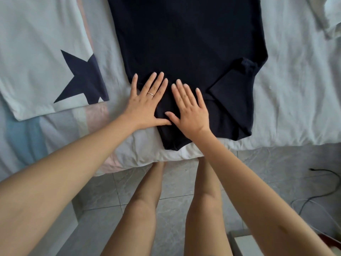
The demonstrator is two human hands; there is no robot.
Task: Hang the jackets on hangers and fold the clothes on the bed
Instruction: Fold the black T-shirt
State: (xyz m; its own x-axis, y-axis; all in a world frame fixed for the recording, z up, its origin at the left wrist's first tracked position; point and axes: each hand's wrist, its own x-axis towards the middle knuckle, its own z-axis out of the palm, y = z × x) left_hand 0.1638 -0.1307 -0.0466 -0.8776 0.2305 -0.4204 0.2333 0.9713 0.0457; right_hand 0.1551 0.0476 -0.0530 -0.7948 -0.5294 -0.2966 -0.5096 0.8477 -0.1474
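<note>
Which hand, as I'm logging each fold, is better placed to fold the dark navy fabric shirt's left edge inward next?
Probably the left. The left hand lies flat at the dark navy fabric shirt's left edge, little finger beside it; the right hand rests flat nearer the middle, farther from that edge.

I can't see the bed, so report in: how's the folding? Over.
Flat on dark shirt: left grip, right grip. One sleeve folded in. Beside it, apart: star shirt.

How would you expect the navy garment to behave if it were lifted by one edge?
Probably floppy: the navy garment lies flat, one sleeve folded over softly. Likely light and thin: it wrinkles beside the left hand.
</note>
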